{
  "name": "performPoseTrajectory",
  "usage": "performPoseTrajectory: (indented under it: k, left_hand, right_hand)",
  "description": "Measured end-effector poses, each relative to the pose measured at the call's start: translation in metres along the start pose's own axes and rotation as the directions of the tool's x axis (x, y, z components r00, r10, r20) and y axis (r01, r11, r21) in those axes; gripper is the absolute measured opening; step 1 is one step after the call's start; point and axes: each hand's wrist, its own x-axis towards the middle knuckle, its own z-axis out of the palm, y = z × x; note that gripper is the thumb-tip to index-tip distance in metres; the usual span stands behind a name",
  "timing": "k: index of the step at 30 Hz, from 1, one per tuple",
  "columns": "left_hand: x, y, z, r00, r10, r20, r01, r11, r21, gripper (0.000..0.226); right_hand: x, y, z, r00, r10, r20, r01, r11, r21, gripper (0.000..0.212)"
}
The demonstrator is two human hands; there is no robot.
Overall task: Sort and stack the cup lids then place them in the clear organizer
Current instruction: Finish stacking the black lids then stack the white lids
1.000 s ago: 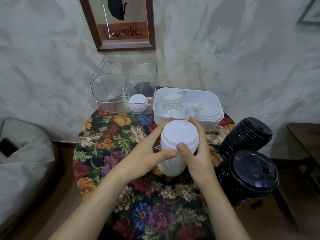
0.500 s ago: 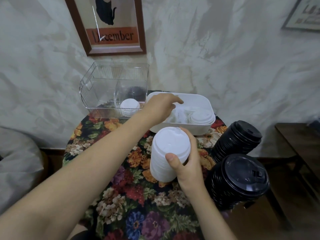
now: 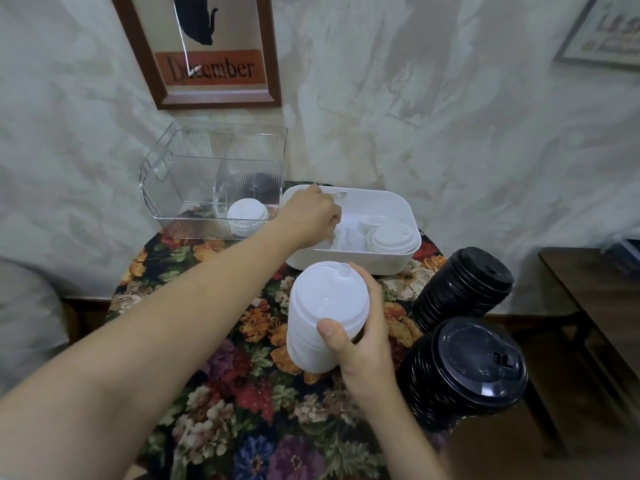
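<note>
Black lid stacks (image 3: pixel 462 289) (image 3: pixel 464 374) — two; white bin (image 3: pixel 346 261), clear organizer (image 3: pixel 194 174) — one each.

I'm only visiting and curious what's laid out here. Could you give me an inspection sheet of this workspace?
Surface: floral tablecloth over a round top.
Job's things: white lid stack; clear organizer holding a few white lids; white bin with loose lids; two black lid stacks at right.
Clutter: nothing seen.
Hands: right hand grips the white lid stack; left hand reaches into the bin, its grasp hidden.
Cables: nothing seen.
Surroundings: framed December picture on the wall, wooden side table.
</note>
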Motion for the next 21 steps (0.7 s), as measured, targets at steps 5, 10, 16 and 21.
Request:
performPoseTrajectory:
  k: [5,10,16,21]
  left_hand:
    - [0.019,0.0,0.007,0.985,-0.032,0.17,0.042,0.998,-0.054,0.04]
    - [0.037,-0.014,0.007,0.97,-0.002,0.242,0.008,1.0,-0.025,0.035]
    - [0.044,-0.012,0.007,0.963,-0.02,0.268,0.015,1.0,0.018,0.042]
    - [0.048,-0.016,0.002,0.966,-0.009,0.259,0.023,0.999,-0.049,0.041]
  right_hand:
    - [-0.002,-0.001,0.001,1.0,0.017,-0.017,-0.017,1.0,-0.013,0.092]
    - [-0.003,-0.001,0.0,0.999,0.044,-0.009,-0.044,0.999,-0.007,0.099]
    - [-0.003,0.001,0.0,0.998,0.057,-0.017,-0.057,0.998,-0.001,0.099]
    - [-0.003,0.001,0.0,0.998,0.063,-0.011,-0.062,0.998,0.013,0.098]
